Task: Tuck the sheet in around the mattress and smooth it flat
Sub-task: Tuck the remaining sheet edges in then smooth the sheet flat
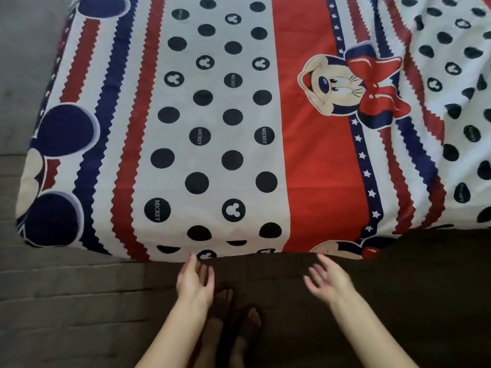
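Both hands point(195, 281) point(328, 281) hover open, seemingly beside sheet point(212, 128).

One sheet point(225, 128), two hands (left point(195, 281), right point(328, 281)), two bare feet point(225, 309)

There is one view only, from a camera worn on the person's head. It looks forward and steeply down over the near edge of the bed point(239, 251), close enough that the sheet point(218, 128) fills most of the picture. The floor point(66, 301) shows at the left and along the near side, and both forearms reach in from the bottom edge
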